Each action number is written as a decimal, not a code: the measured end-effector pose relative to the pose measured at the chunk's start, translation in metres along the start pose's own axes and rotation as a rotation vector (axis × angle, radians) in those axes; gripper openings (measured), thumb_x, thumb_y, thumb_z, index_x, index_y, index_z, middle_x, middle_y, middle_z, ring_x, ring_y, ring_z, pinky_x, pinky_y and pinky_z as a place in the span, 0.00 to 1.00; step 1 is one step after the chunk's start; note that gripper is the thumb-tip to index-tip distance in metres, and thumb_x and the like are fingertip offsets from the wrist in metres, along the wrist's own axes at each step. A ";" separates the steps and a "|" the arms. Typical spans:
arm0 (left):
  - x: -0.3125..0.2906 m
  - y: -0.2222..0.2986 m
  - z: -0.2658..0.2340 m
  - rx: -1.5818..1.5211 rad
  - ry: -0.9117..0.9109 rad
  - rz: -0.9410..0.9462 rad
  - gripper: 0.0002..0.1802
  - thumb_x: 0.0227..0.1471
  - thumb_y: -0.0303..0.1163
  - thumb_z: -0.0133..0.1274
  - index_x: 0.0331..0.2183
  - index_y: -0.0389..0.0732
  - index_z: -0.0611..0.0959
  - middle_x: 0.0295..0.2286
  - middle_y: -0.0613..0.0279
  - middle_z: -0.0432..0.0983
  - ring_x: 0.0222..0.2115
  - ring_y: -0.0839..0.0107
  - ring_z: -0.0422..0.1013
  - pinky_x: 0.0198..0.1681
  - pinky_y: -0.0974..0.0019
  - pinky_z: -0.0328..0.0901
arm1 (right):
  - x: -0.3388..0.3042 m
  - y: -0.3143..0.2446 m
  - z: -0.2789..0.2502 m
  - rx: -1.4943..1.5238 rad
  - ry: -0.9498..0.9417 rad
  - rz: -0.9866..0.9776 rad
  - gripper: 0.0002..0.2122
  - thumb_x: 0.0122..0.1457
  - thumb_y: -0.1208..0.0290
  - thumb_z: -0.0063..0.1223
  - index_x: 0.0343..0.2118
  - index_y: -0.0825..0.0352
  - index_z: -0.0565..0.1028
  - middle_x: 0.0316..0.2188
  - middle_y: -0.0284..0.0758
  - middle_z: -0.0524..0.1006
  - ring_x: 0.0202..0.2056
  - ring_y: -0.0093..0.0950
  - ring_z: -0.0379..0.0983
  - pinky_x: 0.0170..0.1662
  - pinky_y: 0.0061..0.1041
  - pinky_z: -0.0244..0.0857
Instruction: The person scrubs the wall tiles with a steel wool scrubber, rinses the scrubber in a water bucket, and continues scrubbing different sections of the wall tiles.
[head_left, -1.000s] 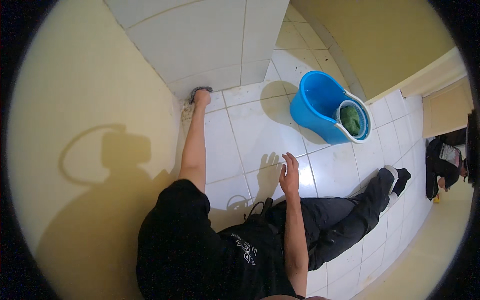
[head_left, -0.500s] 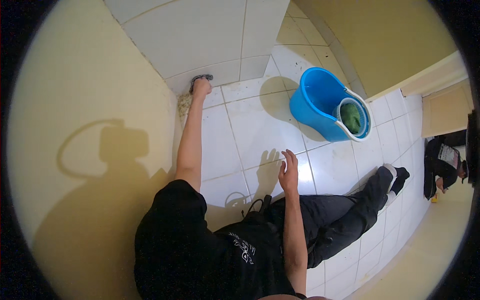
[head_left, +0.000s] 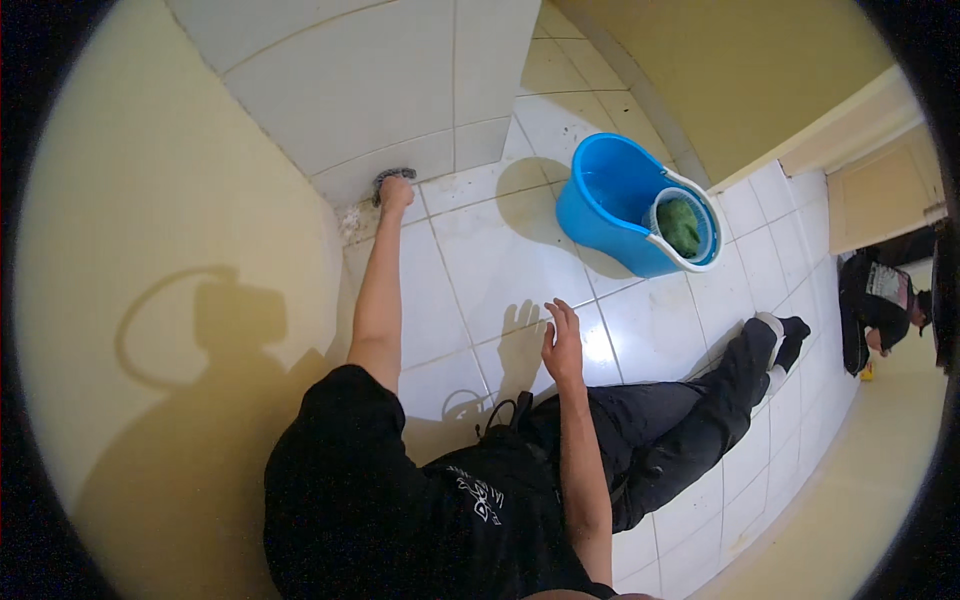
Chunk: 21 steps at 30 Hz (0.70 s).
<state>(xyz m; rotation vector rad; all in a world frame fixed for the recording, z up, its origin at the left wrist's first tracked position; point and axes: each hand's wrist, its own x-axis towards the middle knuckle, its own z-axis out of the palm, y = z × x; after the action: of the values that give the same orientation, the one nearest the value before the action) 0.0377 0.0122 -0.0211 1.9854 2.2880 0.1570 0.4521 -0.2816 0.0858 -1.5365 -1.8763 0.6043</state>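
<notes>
My left hand reaches far forward, closed around a dark grey, fuzzy scrubbing pad. The pad sits at the foot of the white tiled wall, where it meets the floor near the corner. Pale, dirty residue marks the floor beside it. Over the floor in front of my lap hovers my right hand, fingers apart and holding nothing. Ahead of it to the right stands a blue bucket, with a green cloth in the white basket on its near right side.
A yellow wall rises close on my left, bearing my shadow. White floor tiles spread around the bucket. My legs stretch to the right. Beyond them, at the far right, another person in dark clothes is near a door.
The view has shifted slightly, so the bucket and the other person sit farther left in it. The pad has moved a little along the wall's foot, away from the corner. My right hand stays open.
</notes>
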 end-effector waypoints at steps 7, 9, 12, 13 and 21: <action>0.021 0.018 -0.002 -0.540 -0.194 -0.277 0.22 0.58 0.40 0.46 0.37 0.29 0.81 0.36 0.39 0.80 0.38 0.44 0.77 0.42 0.50 0.72 | -0.001 0.009 -0.005 -0.014 0.025 0.014 0.21 0.56 0.85 0.45 0.54 0.66 0.69 0.56 0.47 0.67 0.58 0.48 0.63 0.60 0.40 0.61; 0.010 0.007 0.004 -0.353 0.066 -0.233 0.24 0.61 0.41 0.42 0.35 0.28 0.82 0.33 0.37 0.79 0.37 0.42 0.77 0.44 0.48 0.71 | 0.004 0.001 -0.001 -0.004 0.024 -0.009 0.20 0.56 0.85 0.45 0.53 0.66 0.70 0.56 0.47 0.67 0.58 0.48 0.63 0.60 0.40 0.61; -0.010 0.007 -0.003 -0.345 0.334 -0.268 0.25 0.61 0.40 0.39 0.33 0.27 0.82 0.31 0.32 0.78 0.37 0.39 0.75 0.45 0.45 0.68 | 0.008 -0.002 0.004 0.011 0.038 -0.043 0.20 0.57 0.85 0.45 0.53 0.67 0.70 0.56 0.47 0.67 0.57 0.48 0.63 0.60 0.41 0.61; -0.025 0.030 -0.004 -0.436 0.399 -0.316 0.24 0.61 0.39 0.40 0.32 0.28 0.81 0.31 0.31 0.77 0.38 0.37 0.74 0.45 0.44 0.67 | 0.005 0.005 0.000 0.000 0.056 -0.043 0.20 0.57 0.84 0.45 0.53 0.66 0.70 0.56 0.47 0.68 0.57 0.48 0.63 0.60 0.41 0.61; -0.149 0.086 -0.001 -0.729 0.572 -0.262 0.20 0.61 0.36 0.41 0.27 0.28 0.77 0.26 0.32 0.75 0.31 0.35 0.71 0.39 0.41 0.63 | 0.003 0.009 -0.005 -0.005 0.054 -0.011 0.18 0.58 0.84 0.46 0.53 0.66 0.71 0.56 0.47 0.68 0.57 0.48 0.64 0.59 0.40 0.62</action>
<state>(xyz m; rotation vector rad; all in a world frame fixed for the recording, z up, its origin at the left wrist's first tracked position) 0.1420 -0.1230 -0.0048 1.3518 2.2380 1.4472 0.4615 -0.2772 0.0839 -1.5297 -1.8460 0.5478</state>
